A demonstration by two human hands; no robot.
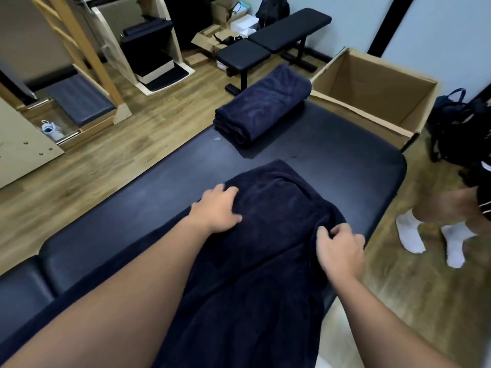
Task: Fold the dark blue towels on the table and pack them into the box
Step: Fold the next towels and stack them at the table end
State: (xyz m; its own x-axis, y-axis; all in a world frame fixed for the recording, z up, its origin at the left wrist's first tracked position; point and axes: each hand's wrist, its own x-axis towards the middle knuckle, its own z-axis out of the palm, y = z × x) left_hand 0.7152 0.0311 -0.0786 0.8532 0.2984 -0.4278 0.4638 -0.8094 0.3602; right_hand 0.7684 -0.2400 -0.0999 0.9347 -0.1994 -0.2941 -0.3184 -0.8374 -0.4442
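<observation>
Lying on padded table [345,166], towel [265,235], left hand [216,208] flat, right hand [338,247] pinching, wood floor [106,166]

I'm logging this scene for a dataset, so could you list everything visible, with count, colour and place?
folded towel: one, dark blue, far end of table
unfolded towel: one, dark blue, near table, under both hands
table: one, black padded
box: one, brown cardboard, open, beyond table's far right end
bench: one, black, on floor behind
backpack: one, dark, right floor
socked feet: two, white, another person's, right
left hand: flat on towel
right hand: pinching towel edge
</observation>
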